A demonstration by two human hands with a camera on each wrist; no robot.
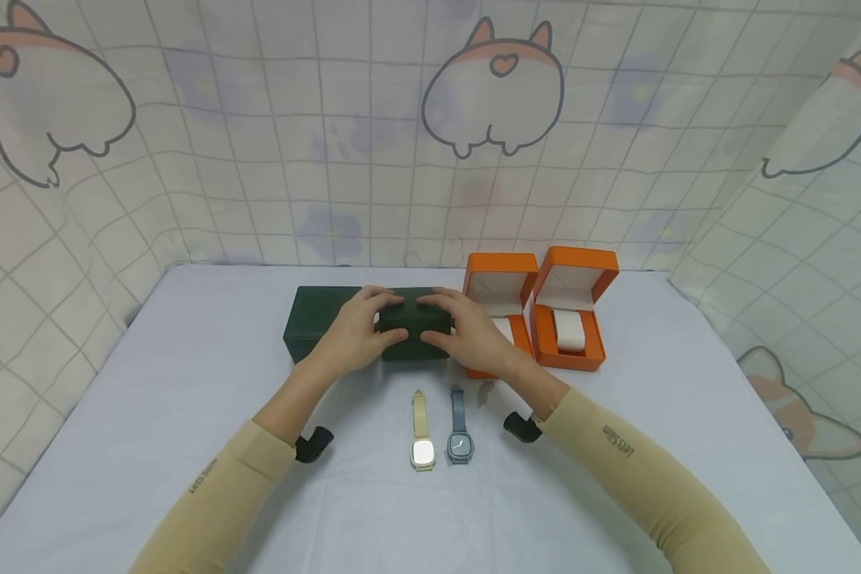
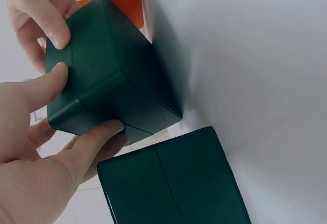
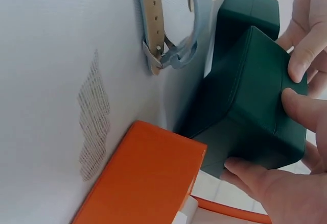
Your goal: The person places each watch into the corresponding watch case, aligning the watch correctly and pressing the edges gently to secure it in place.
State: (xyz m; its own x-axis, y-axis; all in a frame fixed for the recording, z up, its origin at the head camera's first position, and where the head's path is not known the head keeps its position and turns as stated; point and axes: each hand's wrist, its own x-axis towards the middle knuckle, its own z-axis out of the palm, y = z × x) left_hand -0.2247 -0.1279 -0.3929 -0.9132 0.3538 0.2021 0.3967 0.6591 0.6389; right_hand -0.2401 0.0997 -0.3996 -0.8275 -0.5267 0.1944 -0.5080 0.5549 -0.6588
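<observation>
A left hand (image 1: 355,335) and a right hand (image 1: 477,335), each opened only partway, grip opposite sides of a closed green box (image 1: 416,343) above a white-covered bench (image 1: 373,510), between a 2nd green box (image 1: 317,315) and 2 open orange boxes (image 1: 572,257). To this onlooker, matched pressure from each side, thumbs near the seam and the box kept level look the surest handling. Its interior is hidden, the right hand obscures part of the nearer orange box (image 1: 502,262), and whether the base touches the bench is hard to tell.

White-covered table (image 1: 373,518), two green boxes (image 1: 323,311), two open orange boxes (image 1: 569,361) — yellow watch (image 1: 420,426), blue watch (image 1: 459,422)
</observation>
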